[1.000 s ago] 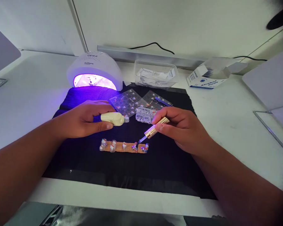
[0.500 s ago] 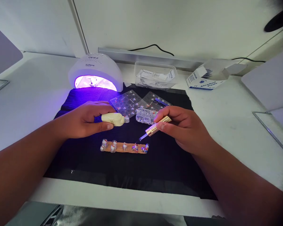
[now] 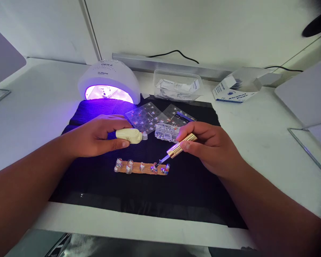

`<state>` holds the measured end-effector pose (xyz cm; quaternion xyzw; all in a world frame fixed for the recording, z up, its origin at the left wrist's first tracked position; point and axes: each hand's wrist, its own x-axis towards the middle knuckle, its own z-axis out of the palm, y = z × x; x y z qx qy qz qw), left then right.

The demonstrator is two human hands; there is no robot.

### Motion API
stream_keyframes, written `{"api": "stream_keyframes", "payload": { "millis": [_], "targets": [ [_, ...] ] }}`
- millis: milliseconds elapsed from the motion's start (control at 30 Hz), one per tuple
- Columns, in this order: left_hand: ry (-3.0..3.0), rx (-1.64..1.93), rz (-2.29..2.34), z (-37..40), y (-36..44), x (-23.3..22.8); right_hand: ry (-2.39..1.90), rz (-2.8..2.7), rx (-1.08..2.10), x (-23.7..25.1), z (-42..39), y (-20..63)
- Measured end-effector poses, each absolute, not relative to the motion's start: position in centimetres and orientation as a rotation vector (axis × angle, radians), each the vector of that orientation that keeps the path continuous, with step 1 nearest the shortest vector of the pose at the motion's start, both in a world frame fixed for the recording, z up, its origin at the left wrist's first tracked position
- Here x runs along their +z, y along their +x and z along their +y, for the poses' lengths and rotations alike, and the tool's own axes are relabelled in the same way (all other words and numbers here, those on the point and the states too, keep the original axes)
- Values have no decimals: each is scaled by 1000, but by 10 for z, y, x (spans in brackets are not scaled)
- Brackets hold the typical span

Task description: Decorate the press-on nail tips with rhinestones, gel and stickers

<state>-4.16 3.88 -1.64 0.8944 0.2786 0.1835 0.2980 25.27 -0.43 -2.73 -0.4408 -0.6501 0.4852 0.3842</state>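
Your left hand is curled around a small cream bottle, holding it on its side just above the black mat, open neck pointing right. Your right hand pinches a gold-handled brush between thumb and fingertips, the other fingers folded in. The brush slants down to the left, its tip touching a nail near the right end of the wooden strip, which lies on the mat between your hands. Behind them sit a lit lamp and sticker sheets
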Motion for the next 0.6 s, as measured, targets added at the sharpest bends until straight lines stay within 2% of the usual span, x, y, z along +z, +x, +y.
{"api": "stream_keyframes", "payload": {
  "millis": [233,600],
  "targets": [
    [2384,499,724,39,-41,-18,-1212,-1721,1087,-27,-4,252],
    [2381,493,729,39,-42,-18,-1134,-1703,1193,-27,-7,250]
  ]
}}
